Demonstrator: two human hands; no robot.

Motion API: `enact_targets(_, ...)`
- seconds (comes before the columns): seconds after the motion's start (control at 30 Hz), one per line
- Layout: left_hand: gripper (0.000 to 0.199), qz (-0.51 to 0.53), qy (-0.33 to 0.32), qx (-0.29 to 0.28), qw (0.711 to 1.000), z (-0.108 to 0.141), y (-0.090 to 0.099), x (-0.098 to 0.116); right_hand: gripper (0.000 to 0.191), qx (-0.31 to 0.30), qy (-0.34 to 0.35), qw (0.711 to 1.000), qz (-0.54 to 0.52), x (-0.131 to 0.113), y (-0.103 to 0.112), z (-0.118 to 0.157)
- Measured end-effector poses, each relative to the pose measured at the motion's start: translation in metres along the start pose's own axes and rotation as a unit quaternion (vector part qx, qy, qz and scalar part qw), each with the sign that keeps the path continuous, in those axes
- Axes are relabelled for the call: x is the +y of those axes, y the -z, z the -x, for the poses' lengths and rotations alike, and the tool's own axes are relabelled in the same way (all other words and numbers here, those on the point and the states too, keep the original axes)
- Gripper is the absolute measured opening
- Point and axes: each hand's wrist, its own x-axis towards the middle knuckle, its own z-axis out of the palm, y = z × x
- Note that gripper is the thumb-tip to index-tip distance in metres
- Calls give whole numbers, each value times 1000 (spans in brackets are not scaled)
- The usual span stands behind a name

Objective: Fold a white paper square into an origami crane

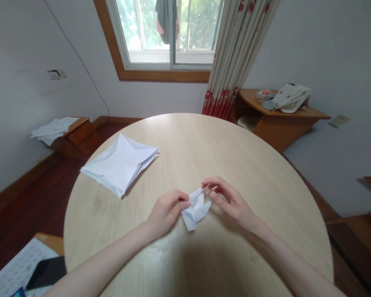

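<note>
A small piece of folded white paper (195,209) is held just above the middle of the round table (253,165), with several flaps and points sticking out. My left hand (168,208) pinches its left edge between thumb and fingers. On the other side, my right hand (230,202) is curved around the paper's right flaps, thumb and fingers apart. Its fingertips are close to the upper corner; whether they touch it I cannot tell. Further left on the table lies a stack of white paper sheets (120,163), their edges uneven and corners slightly raised.
At the lower left, a black phone (48,273) rests on printed paper (21,264) beside the table. A low wooden cabinet (83,134) with papers stands at the left wall. A corner shelf (315,113) at the right holds a white bag (292,97). Behind are a window and curtain (231,62).
</note>
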Motion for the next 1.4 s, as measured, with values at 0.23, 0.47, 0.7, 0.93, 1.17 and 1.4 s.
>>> enact_targets(0.23,19,-73,-95,-63,991,5,2,8,35,-99,37,994,21,-18,9,0)
enact_targets(0.47,25,-114,-121,-104,981,9,0,14,20,-103,-119,987,33,-20,8,2)
enact_targets(0.7,20,-84,-76,-84,990,11,-6,17,25,-38,-135,990,1,-14,1,6)
enact_targets(0.93,18,28,22,-48,998,10,-12,12,17,-6,-125,992,-9,-13,-3,6)
enact_targets(1.17,16,76,121,-56,988,9,-15,13,16,22,-123,992,-13,-16,-8,8)
enact_targets(1.4,19,77,118,-43,989,8,-17,12,8,14,-108,992,62,-16,-8,11)
